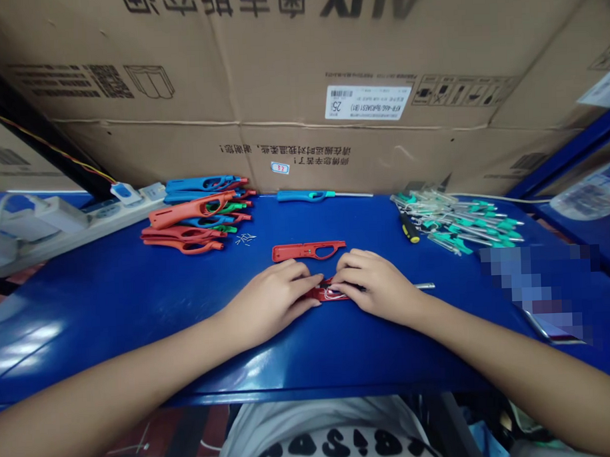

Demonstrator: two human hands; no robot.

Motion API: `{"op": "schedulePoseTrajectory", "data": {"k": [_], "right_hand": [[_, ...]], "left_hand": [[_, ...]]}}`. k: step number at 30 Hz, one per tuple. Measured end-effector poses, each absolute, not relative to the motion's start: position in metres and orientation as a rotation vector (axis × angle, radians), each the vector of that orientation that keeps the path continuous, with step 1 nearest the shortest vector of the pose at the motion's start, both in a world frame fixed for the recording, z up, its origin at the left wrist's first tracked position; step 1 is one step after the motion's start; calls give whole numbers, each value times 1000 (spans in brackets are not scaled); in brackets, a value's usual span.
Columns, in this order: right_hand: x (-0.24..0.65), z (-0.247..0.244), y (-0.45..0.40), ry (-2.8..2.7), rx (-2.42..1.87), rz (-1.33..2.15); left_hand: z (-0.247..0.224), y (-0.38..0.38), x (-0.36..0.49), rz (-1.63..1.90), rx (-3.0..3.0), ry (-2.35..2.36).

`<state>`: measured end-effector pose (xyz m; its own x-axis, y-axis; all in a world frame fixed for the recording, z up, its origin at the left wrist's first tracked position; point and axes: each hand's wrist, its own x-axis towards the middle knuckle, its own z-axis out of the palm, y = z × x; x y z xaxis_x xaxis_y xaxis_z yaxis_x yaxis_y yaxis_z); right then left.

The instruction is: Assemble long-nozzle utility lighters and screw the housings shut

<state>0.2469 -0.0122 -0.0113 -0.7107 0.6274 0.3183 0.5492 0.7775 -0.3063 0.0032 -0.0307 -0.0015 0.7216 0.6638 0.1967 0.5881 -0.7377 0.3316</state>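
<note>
Between my hands lies a red lighter casing half [332, 295] with a white wire and small dark parts inside it. My left hand [270, 300] grips its left end between thumb and fingers. My right hand [374, 286] is closed over its right part, fingertips down at the wire, hiding much of the inside. A silvery metal tube [426, 286] sticks out to the right from under my right hand. Just beyond my fingers, another red casing half [308, 250] lies with its hollow side up and its trigger loop to the right.
At the left is a pile of blue, orange and red casings [194, 216] beside small metal pins [245, 239]. A blue lighter [308, 196] lies at the back. Green-and-metal lighter inserts [469, 219], a screwdriver [409, 229] and a phone [553, 323] are at right; a power strip [85, 229] at left.
</note>
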Motion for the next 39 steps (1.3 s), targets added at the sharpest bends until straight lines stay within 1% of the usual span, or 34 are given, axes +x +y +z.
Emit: {"op": "schedulePoseTrajectory", "data": {"k": [3, 5, 9, 12, 15, 18, 27, 39], "right_hand": [[246, -9, -14, -2643, -878, 90], [246, -6, -15, -2654, -898, 70], [250, 4, -20, -2557, -1027, 295], [254, 13, -24, -2522, -1136, 468], [257, 17, -27, -2624, -1205, 557], [256, 16, -27, -2672, -1211, 578], [258, 11, -21, -2538, -1185, 667], [262, 13, -18, -2516, -1148, 709]], "left_hand": [[1, -32, 5, 408, 2709, 980], [4, -33, 6, 342, 2780, 1007], [9, -35, 7, 221, 2930, 1048], [10, -35, 7, 217, 2955, 1039], [8, -35, 6, 231, 2907, 1046], [6, -34, 5, 269, 2841, 1036], [4, -30, 3, 376, 2736, 943], [2, -29, 3, 362, 2715, 900]]}}
